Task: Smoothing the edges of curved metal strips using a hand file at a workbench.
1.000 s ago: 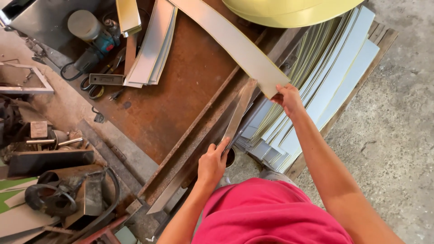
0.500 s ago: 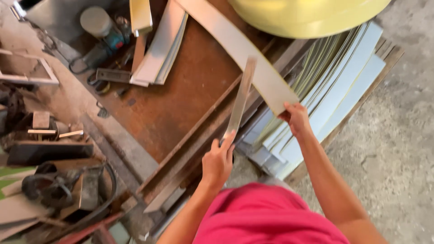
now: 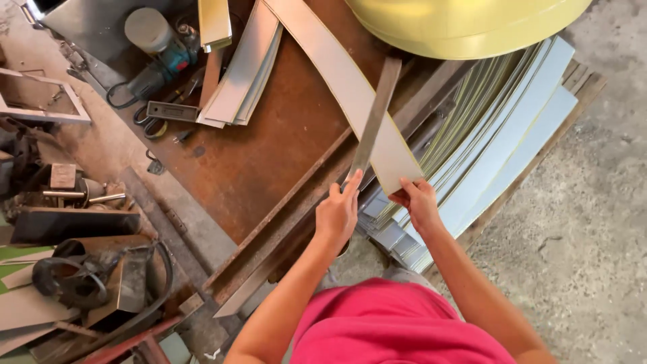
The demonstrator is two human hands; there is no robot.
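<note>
The left hand [image 3: 339, 214] is gripping the narrow metal strip [image 3: 375, 114], its length running up-right away from the hands; the right hand [image 3: 418, 202] is pinching the wide curved strip [image 3: 350, 94] (lying just beside it).

One head-worn camera looks steeply down, close over the rusty workbench [image 3: 269, 148], stacked metal strips [image 3: 499, 141] and concrete floor [image 3: 579, 229].

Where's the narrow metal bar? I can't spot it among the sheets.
Head view, centre: the narrow metal bar rises from the left hand, crossing the curved sheet strip.
</note>
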